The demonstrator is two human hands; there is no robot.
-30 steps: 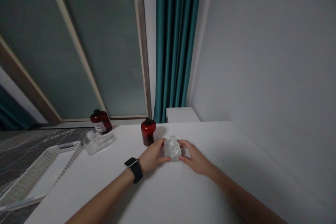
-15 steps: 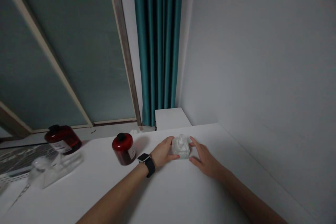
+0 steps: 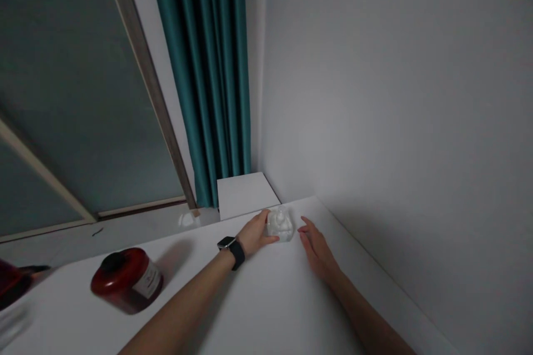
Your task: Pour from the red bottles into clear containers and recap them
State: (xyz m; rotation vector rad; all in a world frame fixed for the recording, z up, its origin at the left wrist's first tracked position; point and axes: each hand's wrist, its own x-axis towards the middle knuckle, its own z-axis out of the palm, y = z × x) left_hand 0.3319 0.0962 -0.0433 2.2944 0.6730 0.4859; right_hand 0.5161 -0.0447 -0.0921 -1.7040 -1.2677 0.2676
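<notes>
A small clear glass-like bottle (image 3: pixel 280 224) with a rounded top stands on the white tabletop (image 3: pixel 254 299), near its far edge. My left hand (image 3: pixel 255 234), below a black smartwatch (image 3: pixel 233 249), wraps round the bottle's left side, thumb in front and fingers behind. To the right of the bottle, apart from it, my right hand (image 3: pixel 315 247) holds nothing, its fingers slightly bent and the thumb side toward the bottle. Left of my left forearm is a red bottle (image 3: pixel 129 280) with a black cap and a white label.
Another red bottle (image 3: pixel 10 284) is cut off at the left edge, with a blurred clear item (image 3: pixel 12 324) below it. A grey wall (image 3: pixel 375 122) borders the table on the right. Beyond the far edge are a white cabinet (image 3: pixel 247 194) and a teal curtain (image 3: pixel 208 66).
The view has turned to the right, so the red bottles shift left. My right hand has drawn away from the clear bottle, while my left hand stays on it.
</notes>
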